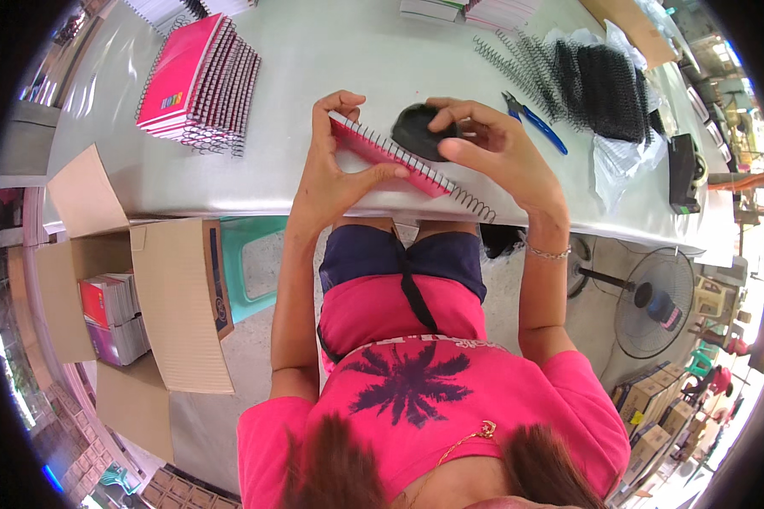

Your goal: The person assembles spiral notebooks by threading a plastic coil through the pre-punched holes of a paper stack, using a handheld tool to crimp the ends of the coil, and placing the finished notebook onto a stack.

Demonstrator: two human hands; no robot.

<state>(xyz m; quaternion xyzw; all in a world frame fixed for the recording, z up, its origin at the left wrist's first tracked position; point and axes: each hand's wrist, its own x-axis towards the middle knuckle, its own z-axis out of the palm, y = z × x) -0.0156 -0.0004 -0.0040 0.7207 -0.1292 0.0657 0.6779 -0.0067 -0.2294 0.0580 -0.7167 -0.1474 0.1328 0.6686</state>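
My left hand grips a pink-covered notebook, tilted on edge at the table's near side. Its fingers wrap the upper left end, and the thumb presses along the pink cover. A black spiral coil runs through the holes of the spine, and its loose end sticks out past the lower right corner. Just right of the spine, my right hand has its thumb and index finger curled over the edge of a black round pad. The pad's exact kind is unclear, and its right edge is hidden by the fingers.
Spiral-bound pink notebooks are stacked at the left. Blue-handled cutters lie at the right, beside a heap of black coils and a black device. An open carton stands below left; a fan is below right.
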